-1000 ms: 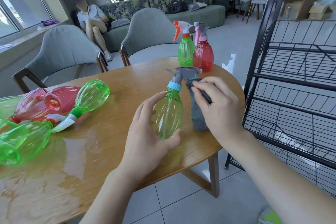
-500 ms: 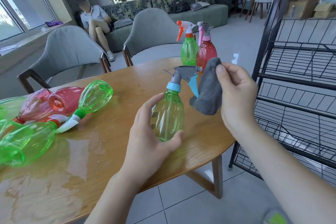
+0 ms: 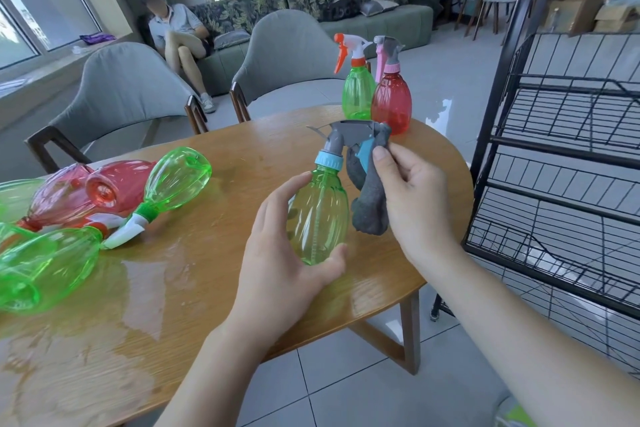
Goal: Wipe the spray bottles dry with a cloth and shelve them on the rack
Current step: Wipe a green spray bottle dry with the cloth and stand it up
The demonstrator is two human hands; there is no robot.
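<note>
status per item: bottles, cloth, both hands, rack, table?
held green bottle: upright, gripped by left hand, trigger against cloth
left hand: grips bottle body
right hand: pinches cloth
grey cloth: bunched, hanging, at trigger
green bottle with orange trigger: standing on table
red bottle: standing beside it
bottles at left: lying down
table: wet patches
rack: no bottles on visible shelves
</note>
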